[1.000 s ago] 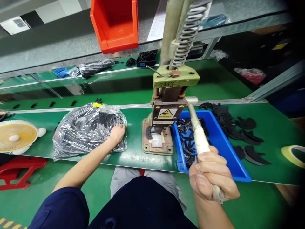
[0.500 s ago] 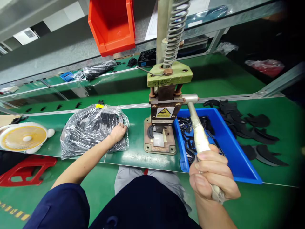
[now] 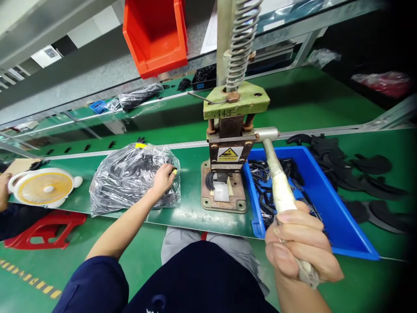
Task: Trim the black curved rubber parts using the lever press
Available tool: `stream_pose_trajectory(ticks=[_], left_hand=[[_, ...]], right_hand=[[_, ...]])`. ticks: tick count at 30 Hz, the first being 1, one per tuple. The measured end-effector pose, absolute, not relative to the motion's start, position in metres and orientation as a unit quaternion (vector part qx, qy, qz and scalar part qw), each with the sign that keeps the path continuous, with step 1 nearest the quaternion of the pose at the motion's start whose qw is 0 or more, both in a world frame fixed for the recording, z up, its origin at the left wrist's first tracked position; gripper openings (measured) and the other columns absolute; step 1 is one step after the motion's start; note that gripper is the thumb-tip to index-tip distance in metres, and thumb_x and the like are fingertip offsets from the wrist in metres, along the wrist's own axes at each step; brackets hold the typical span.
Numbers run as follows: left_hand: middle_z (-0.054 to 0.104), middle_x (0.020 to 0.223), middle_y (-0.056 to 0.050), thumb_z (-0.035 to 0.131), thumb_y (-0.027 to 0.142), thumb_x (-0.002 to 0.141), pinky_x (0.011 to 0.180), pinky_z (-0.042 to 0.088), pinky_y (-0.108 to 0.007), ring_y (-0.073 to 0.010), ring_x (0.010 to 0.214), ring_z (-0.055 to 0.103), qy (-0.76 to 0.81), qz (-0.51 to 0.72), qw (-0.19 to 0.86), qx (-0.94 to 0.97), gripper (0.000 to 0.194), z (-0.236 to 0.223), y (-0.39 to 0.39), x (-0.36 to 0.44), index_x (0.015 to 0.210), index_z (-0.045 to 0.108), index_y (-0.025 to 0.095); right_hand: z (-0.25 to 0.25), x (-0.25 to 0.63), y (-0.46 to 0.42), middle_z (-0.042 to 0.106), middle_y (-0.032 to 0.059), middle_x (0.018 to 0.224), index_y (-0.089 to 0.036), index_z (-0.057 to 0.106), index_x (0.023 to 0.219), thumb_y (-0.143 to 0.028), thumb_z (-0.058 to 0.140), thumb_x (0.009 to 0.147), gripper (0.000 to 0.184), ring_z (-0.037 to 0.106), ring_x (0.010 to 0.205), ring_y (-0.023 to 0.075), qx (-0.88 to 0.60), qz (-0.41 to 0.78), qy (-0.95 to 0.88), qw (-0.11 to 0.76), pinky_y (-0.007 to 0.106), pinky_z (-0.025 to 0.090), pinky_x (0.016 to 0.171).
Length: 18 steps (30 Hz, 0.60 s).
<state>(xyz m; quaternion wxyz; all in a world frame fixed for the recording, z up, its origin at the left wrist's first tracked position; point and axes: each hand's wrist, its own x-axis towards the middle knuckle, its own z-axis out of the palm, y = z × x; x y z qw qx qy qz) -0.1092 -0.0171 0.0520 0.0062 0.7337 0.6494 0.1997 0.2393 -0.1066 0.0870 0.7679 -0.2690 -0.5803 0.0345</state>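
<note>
My right hand is wrapped round the taped lever of a hand press. A pale block and a curved black piece sit at the press's base, below its warning label. My left hand is over the right part of a clear plastic bag full of dark parts. Its fingers are closed together, with something small, dark and yellowish at the tips that I cannot make out.
A blue bin of black parts stands right of the press, with curved black pieces beyond it. An orange bin sits on the shelf above. At left are a yellow-and-white fan, a red stool and another person's hand.
My left hand has lifted slightly from the parts in the bag, its fingers now drawn together. My right hand stays on the lever. Another person's hand has appeared at the left edge.
</note>
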Motion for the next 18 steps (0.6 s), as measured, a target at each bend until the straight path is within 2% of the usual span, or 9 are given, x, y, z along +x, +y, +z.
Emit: stream_pose_trajectory(ticks=[4,7,9,11,14,18], left_hand=[[0.071,0.096,-0.007,0.053,0.024,0.091,0.081,0.050,-0.030,-0.0191,0.088,0.068,0.654,0.316,0.152,0.670,0.015,0.046,-0.006,-0.077,0.103,0.060,0.019],[0.072,0.095,-0.006,0.052,0.029,0.092,0.067,0.052,-0.025,-0.0157,0.074,0.069,0.637,0.414,0.317,0.568,0.016,0.037,0.003,-0.057,0.105,0.050,0.020],[0.071,0.088,-0.003,0.054,0.032,0.091,0.054,0.047,-0.021,-0.0122,0.059,0.065,0.624,0.450,0.383,0.511,0.021,0.031,0.009,-0.050,0.106,0.046,0.020],[0.066,0.075,0.002,0.057,0.033,0.089,0.047,0.040,-0.017,-0.0087,0.049,0.057,0.615,0.469,0.393,0.497,0.023,0.028,0.013,-0.047,0.105,0.046,0.021],[0.056,0.066,0.006,0.058,0.037,0.089,0.044,0.033,-0.015,-0.0059,0.046,0.047,0.616,0.491,0.412,0.459,0.026,0.029,0.015,-0.044,0.107,0.051,0.020],[0.047,0.064,0.004,0.044,0.050,0.094,0.037,0.020,-0.016,-0.0049,0.042,0.037,0.633,0.480,0.531,0.295,0.040,0.041,0.013,-0.038,0.102,0.060,0.014]], right_hand=[[0.088,0.239,-0.108,0.061,-0.0058,0.068,-0.026,0.046,0.061,-0.020,0.062,0.075,0.021,0.058,0.069,0.0187,-0.282,0.035,-0.576,0.766,0.053,0.051,0.080],[0.088,0.241,-0.109,0.061,-0.0052,0.066,-0.025,0.046,0.060,-0.018,0.062,0.072,0.020,0.058,0.066,0.0195,-0.283,0.028,-0.584,0.760,0.055,0.052,0.076],[0.087,0.242,-0.109,0.061,-0.0044,0.064,-0.026,0.046,0.060,-0.019,0.062,0.070,0.020,0.057,0.063,0.0208,-0.286,0.024,-0.593,0.752,0.058,0.053,0.072],[0.087,0.244,-0.109,0.060,-0.0040,0.062,-0.026,0.046,0.060,-0.019,0.062,0.068,0.020,0.057,0.061,0.0216,-0.292,0.019,-0.593,0.750,0.060,0.053,0.070],[0.086,0.245,-0.109,0.059,-0.0043,0.061,-0.026,0.045,0.060,-0.019,0.061,0.068,0.019,0.056,0.060,0.0221,-0.298,0.021,-0.593,0.748,0.060,0.052,0.070],[0.085,0.244,-0.108,0.058,-0.0042,0.062,-0.026,0.044,0.059,-0.019,0.061,0.068,0.021,0.055,0.061,0.0215,-0.285,0.013,-0.595,0.751,0.059,0.051,0.070]])
